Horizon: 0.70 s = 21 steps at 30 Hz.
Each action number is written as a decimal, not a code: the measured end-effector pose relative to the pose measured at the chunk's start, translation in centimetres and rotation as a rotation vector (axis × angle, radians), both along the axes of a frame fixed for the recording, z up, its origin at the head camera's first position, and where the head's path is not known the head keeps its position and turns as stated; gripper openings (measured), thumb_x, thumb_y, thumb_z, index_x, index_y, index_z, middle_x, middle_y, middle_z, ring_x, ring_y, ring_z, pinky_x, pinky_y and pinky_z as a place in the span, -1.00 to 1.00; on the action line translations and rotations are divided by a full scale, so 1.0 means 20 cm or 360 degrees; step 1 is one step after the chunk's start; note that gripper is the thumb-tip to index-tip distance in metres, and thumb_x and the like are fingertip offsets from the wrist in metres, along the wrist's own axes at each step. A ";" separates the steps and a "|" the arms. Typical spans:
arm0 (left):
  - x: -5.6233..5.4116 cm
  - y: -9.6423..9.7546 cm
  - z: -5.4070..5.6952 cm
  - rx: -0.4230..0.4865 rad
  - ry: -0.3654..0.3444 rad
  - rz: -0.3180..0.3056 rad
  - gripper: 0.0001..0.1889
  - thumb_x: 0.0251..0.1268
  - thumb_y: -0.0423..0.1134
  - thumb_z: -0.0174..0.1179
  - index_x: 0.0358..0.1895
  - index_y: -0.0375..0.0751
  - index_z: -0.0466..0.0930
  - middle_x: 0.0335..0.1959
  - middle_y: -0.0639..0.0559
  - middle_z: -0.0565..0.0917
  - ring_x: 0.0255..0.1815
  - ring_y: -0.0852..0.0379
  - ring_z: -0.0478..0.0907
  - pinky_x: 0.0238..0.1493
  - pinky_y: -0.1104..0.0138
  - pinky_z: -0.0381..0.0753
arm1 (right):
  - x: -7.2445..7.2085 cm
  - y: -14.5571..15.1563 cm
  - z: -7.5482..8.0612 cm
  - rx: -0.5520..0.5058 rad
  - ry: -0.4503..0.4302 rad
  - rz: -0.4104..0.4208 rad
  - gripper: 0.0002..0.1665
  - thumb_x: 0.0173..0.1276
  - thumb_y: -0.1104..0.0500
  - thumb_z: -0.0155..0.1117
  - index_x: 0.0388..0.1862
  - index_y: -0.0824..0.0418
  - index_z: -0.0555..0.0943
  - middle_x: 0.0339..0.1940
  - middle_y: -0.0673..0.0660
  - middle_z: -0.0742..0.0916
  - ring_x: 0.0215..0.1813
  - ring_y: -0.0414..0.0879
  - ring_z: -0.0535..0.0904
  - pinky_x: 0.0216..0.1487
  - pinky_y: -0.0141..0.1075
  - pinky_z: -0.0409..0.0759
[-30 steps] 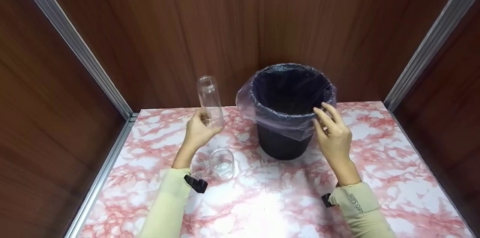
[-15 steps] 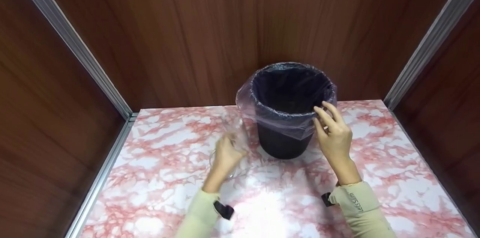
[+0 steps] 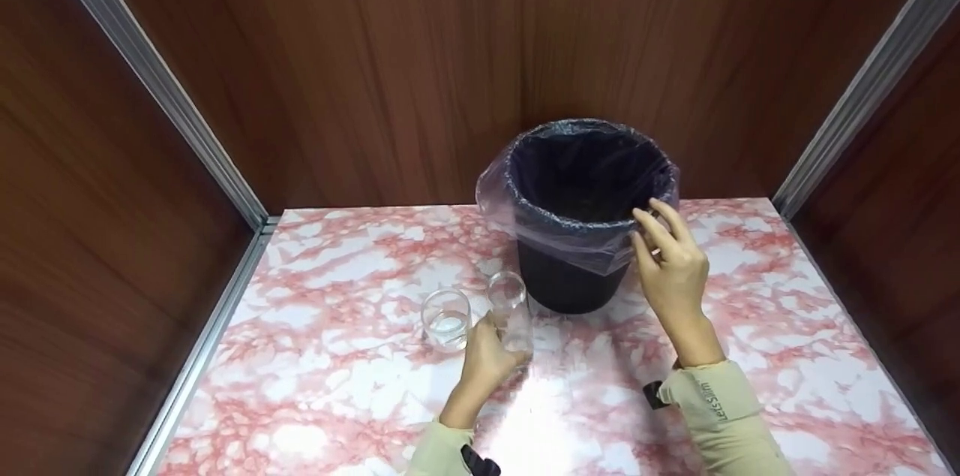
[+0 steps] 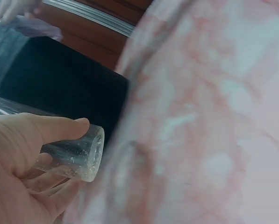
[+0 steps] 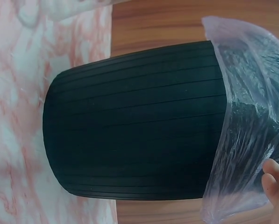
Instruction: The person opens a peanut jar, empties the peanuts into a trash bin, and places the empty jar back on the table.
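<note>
My left hand (image 3: 487, 360) grips a tall, clear glass vessel (image 3: 513, 322) near its base, thumb and fingers on opposite sides. The left wrist view shows the glass vessel's thick bottom (image 4: 93, 154) past the thumb; whether it touches the table cannot be told. Just left of it stands a short clear glass cup (image 3: 447, 320). My right hand (image 3: 673, 266) holds the rim of a black trash can (image 3: 566, 277) at its front right. The can is lined with a thin purple plastic bag (image 3: 581, 247) folded over the rim. In the right wrist view, two fingertips (image 5: 272, 170) rest against the bag.
The table (image 3: 322, 356) has a red and white marbled top. Brown wood-grain panels (image 3: 360, 85) rise behind it and on both sides, with metal posts (image 3: 172, 100) at the corners. The trash can stands close to the back panel.
My left hand has brought the tall glass vessel down and to the right, past the cup, to just in front of the trash can. The right hand stays at the rim.
</note>
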<state>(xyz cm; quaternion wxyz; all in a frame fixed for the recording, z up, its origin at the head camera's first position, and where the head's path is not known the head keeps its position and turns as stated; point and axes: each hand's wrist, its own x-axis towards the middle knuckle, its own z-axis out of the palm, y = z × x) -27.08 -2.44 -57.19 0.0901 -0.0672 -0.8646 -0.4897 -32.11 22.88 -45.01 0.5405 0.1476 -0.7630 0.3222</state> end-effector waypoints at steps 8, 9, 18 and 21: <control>-0.01 0.00 -0.11 -0.0048 0.0007 -0.0009 -0.32 -0.29 -0.42 0.57 0.07 -0.35 0.50 -0.11 -0.16 0.59 -0.12 -0.05 0.55 -0.07 0.17 0.63 | 0.00 0.01 0.00 0.0005 -0.0014 0.0003 -0.52 -0.01 0.50 0.50 -0.07 0.21 0.74 0.09 0.14 0.69 -0.54 -0.12 0.54 -0.45 -0.63 0.24; -0.01 0.00 -0.11 -0.0061 0.0011 -0.0017 -0.31 -0.28 -0.42 0.56 0.08 -0.34 0.49 -0.11 -0.15 0.59 -0.11 -0.05 0.55 -0.06 0.16 0.62 | 0.00 0.01 0.00 0.0005 -0.0022 0.0004 -0.52 0.00 0.48 0.50 -0.05 0.19 0.74 0.11 0.12 0.69 -0.53 -0.13 0.54 -0.46 -0.61 0.25; 0.13 -0.01 -0.14 -0.0039 0.0051 0.0059 -0.07 -0.30 -0.52 0.50 0.32 -0.43 0.24 0.12 -0.28 0.49 0.11 -0.19 0.48 0.17 0.01 0.50 | 0.03 0.02 -0.03 0.0098 -0.0124 0.0005 -0.40 0.13 0.36 0.48 0.20 0.14 0.62 0.27 0.06 0.59 -0.46 -0.21 0.58 -0.55 -0.49 0.49; 0.24 -0.01 -0.12 -0.0059 0.0111 0.0254 -0.18 -0.18 -0.51 0.46 0.29 -0.36 0.30 0.09 -0.24 0.52 0.06 -0.18 0.53 0.08 0.03 0.56 | 0.07 0.02 -0.04 0.0056 -0.0040 0.0042 -0.41 0.08 0.38 0.51 0.15 0.20 0.64 0.27 0.09 0.59 -0.47 -0.17 0.63 -0.52 -0.54 0.53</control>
